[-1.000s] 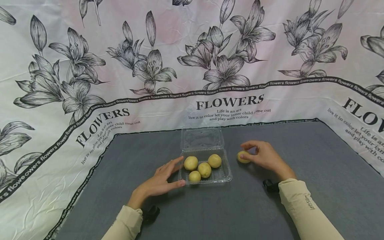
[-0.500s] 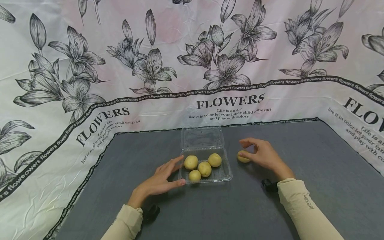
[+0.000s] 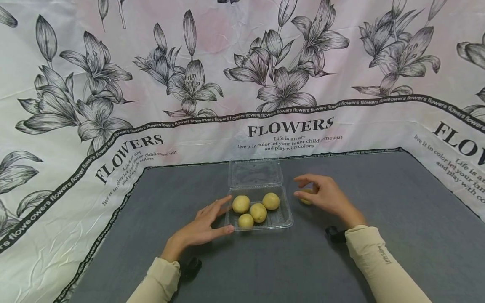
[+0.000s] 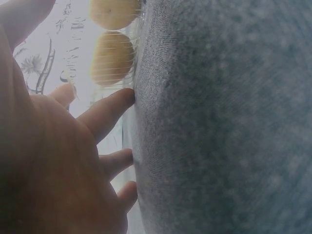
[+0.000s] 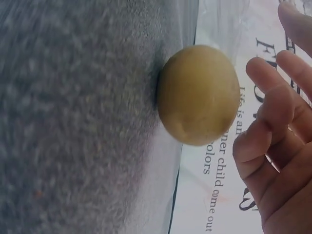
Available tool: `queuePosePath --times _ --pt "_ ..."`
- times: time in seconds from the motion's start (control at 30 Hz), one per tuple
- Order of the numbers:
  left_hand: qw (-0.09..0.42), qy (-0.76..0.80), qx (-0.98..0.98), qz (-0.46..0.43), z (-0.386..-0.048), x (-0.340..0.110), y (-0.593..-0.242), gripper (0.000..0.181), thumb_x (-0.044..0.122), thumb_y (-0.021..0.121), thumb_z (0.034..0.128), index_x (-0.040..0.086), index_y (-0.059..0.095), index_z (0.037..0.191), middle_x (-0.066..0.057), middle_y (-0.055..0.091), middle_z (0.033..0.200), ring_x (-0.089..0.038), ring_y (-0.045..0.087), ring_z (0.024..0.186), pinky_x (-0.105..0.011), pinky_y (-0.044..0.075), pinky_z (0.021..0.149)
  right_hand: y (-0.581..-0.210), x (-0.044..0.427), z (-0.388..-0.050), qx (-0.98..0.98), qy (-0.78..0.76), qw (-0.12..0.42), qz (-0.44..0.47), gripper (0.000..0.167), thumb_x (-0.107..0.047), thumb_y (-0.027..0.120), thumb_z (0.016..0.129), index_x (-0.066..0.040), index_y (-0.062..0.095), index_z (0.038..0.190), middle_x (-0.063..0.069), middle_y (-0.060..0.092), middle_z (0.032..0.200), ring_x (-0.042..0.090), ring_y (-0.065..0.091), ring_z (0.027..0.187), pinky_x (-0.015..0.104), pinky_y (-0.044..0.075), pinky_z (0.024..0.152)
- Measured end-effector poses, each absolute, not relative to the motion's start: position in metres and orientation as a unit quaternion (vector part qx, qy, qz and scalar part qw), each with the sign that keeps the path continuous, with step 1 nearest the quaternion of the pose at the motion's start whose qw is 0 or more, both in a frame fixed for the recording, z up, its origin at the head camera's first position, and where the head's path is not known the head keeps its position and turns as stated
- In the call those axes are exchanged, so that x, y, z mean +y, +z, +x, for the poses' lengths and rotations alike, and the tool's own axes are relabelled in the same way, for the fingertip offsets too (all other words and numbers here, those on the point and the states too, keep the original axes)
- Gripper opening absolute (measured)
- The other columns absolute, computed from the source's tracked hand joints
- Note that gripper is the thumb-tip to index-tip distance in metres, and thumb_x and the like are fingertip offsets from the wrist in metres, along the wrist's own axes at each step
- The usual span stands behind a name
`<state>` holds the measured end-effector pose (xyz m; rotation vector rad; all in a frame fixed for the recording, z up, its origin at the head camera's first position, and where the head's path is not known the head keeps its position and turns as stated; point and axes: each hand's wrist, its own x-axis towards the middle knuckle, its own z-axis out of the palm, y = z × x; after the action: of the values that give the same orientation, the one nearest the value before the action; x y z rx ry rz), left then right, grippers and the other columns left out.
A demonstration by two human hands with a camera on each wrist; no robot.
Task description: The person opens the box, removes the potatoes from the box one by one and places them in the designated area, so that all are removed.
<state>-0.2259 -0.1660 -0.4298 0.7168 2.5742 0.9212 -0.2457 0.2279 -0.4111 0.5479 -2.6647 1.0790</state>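
A clear plastic clamshell box (image 3: 286, 219) stands with its lid raised, holding several yellow lemons (image 3: 258, 213). Spread along the box's left side, my left hand (image 3: 202, 225) has its fingers extended, the thumb near the front left corner. The left wrist view shows the fingertips down at the table and lemons (image 4: 112, 58) behind the clear wall. Right of the box, one more lemon (image 5: 199, 95) sits on the table. My right hand (image 3: 326, 195) hovers over it with loosely bent fingers, partly hiding it in the head view. In the right wrist view, a gap separates the fingers from this lemon.
The grey tabletop (image 3: 261, 269) extends around the box and both hands. Behind it hangs a white cloth (image 3: 182, 143) printed with flowers and lettering. The raised lid (image 3: 254, 173) is at the back of the box.
My right hand has shifted left and now covers more of the lone lemon, which stays in place. The left hand and the box have hardly moved.
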Motion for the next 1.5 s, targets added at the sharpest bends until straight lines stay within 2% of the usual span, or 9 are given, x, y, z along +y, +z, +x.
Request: queuePosePath --times 0.27,0.57,0.87,0.97,1.07,1.17,1.5 --pt "0.156 0.323 0.901 0.246 -0.226 -0.167 -0.429 0.088 0.057 0.062 0.0962 0.044 0.006 0.163 0.006 0.033 0.166 -0.03 0.007 0.16 -0.064 0.004 0.123 -0.408 0.216 -0.247 -0.894 0.363 0.128 0.229 0.04 -0.022 0.084 0.086 -0.011 0.073 0.122 0.015 0.076 0.107 0.005 0.047 0.057 0.025 0.042 0.054" --pt "0.152 0.322 0.901 0.25 -0.227 -0.168 -0.43 0.089 0.06 0.061 0.0962 0.042 0.005 0.164 0.008 0.033 0.165 -0.029 0.004 0.161 -0.065 0.004 0.123 -0.412 0.205 -0.246 -0.885 0.363 0.132 0.259 0.039 -0.02 0.086 0.083 -0.01 0.074 0.118 0.009 0.07 0.099 0.005 0.047 0.059 0.024 0.043 0.055" --pt "0.153 0.32 0.9 0.252 -0.226 -0.167 -0.431 0.089 0.06 0.061 0.096 0.042 0.006 0.164 0.007 0.033 0.166 -0.028 0.006 0.16 -0.064 0.005 0.124 -0.415 0.194 -0.24 -0.884 0.355 0.127 0.275 0.038 -0.021 0.086 0.083 -0.011 0.075 0.118 0.007 0.067 0.11 0.002 0.046 0.059 0.023 0.045 0.056" --pt "0.152 0.32 0.9 0.254 -0.226 -0.166 -0.432 0.089 0.06 0.061 0.0961 0.042 0.006 0.164 0.008 0.033 0.165 -0.027 0.006 0.161 -0.064 0.005 0.124 -0.415 0.189 -0.237 -0.886 0.345 0.13 0.282 0.038 -0.022 0.086 0.083 -0.013 0.075 0.119 0.006 0.066 0.11 0.006 0.049 0.064 0.024 0.046 0.059" --pt "0.15 0.32 0.9 0.256 -0.227 -0.166 -0.432 0.089 0.06 0.061 0.0963 0.041 0.006 0.164 0.009 0.033 0.165 -0.026 0.006 0.161 -0.063 0.005 0.124 -0.415 0.183 -0.235 -0.89 0.326 0.137 0.287 0.037 -0.024 0.086 0.084 -0.015 0.075 0.118 0.005 0.068 0.11 0.014 0.055 0.08 0.028 0.047 0.068" --pt "0.151 0.321 0.899 0.256 -0.227 -0.167 -0.432 0.089 0.06 0.06 0.0965 0.04 0.006 0.164 0.01 0.033 0.165 -0.027 0.005 0.161 -0.063 0.004 0.124 -0.417 0.178 -0.235 -0.896 0.308 0.142 0.287 0.037 -0.026 0.086 0.083 -0.018 0.076 0.118 0.004 0.071 0.111 0.021 0.054 0.093 0.032 0.044 0.073" --pt "0.151 0.319 0.9 0.257 -0.227 -0.168 -0.435 0.089 0.06 0.061 0.0963 0.042 0.006 0.164 0.009 0.033 0.165 -0.027 0.008 0.16 -0.064 0.005 0.124 -0.423 0.17 -0.239 -0.891 0.298 0.156 0.304 0.039 -0.026 0.091 0.077 -0.017 0.078 0.113 0.002 0.073 0.107 0.024 0.047 0.088 0.035 0.033 0.08"
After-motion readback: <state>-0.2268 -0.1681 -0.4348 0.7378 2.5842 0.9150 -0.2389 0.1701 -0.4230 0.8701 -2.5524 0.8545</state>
